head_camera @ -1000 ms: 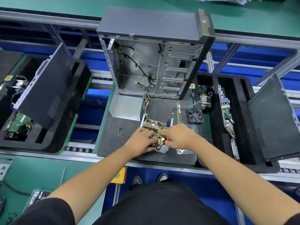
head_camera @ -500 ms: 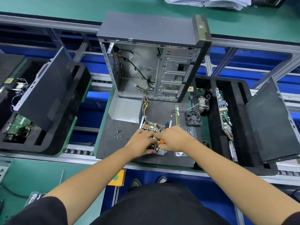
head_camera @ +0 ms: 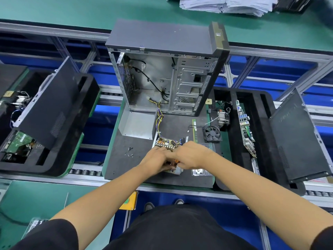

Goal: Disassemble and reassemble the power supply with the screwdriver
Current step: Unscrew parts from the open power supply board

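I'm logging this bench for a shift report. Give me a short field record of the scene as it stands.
work item: power supply board, cover off, on the black mat
left hand: on the board's near end
right hand: holds an orange-handled screwdriver, mostly hidden
loose screws: on the mat, left of the board
metal cover: behind the board
computer case: upright, side open
fan: right of the board

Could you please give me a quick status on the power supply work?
Both hands on the open power supply: left hand steadying it, right hand gripping the orange screwdriver. Cover off, loose screws alongside. Nothing in the way.
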The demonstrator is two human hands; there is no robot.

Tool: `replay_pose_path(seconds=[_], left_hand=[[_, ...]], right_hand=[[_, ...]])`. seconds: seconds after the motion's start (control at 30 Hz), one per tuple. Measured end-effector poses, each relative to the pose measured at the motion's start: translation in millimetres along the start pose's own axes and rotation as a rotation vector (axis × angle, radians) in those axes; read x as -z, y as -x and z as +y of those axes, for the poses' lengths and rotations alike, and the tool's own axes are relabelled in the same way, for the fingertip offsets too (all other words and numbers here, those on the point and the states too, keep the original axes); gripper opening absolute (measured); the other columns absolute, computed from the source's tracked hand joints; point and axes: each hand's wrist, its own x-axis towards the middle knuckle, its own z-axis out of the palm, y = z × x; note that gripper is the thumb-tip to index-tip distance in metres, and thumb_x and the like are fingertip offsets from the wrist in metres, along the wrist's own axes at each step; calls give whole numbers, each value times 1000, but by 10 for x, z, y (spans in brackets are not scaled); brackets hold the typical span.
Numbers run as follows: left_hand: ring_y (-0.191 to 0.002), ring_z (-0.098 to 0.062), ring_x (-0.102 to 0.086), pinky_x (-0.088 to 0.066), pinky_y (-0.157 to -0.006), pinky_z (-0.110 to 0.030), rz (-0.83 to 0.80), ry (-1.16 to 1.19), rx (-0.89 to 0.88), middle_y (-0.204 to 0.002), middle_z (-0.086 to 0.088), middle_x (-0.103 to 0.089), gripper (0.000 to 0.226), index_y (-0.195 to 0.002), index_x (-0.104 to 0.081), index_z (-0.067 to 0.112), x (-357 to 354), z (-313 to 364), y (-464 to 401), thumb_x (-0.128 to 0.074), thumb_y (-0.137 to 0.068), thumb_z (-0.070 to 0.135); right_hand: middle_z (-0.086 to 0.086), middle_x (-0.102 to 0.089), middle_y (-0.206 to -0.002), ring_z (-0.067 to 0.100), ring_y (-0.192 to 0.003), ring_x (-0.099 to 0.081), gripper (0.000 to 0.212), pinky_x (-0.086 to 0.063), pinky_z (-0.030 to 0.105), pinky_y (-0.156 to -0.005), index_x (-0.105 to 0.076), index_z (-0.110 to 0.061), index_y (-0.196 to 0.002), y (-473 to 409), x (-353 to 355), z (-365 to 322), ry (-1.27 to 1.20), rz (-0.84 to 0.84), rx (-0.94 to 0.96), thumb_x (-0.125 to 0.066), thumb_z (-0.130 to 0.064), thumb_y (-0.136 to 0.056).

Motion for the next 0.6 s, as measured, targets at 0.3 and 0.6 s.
replay_pose_path(seconds=[0.3, 0.6], left_hand=[[-94, -20, -63, -39, -88, -28, 18, 101, 1, -98, 4, -71, 30, -100, -75, 26, -17, -22, 22, -87, -73, 34], [-93, -15, -58, -41, -90, -32, 9, 75, -45, -96, 12, -69, 34, -118, -65, 43, 21, -5, 33, -75, -85, 47]], right_hand=[[6, -68, -85, 30, -67, -62, 32, -39, 35, -54, -50, -20, -121, -70, -18, -98, 101, -20, -41, -48, -40, -95], [5, -67, -96, 32, -77, -65, 31, -39, 37, -56, -46, -22, -126, -51, 38, 28, 123, -30, 14, -50, -33, -98]])
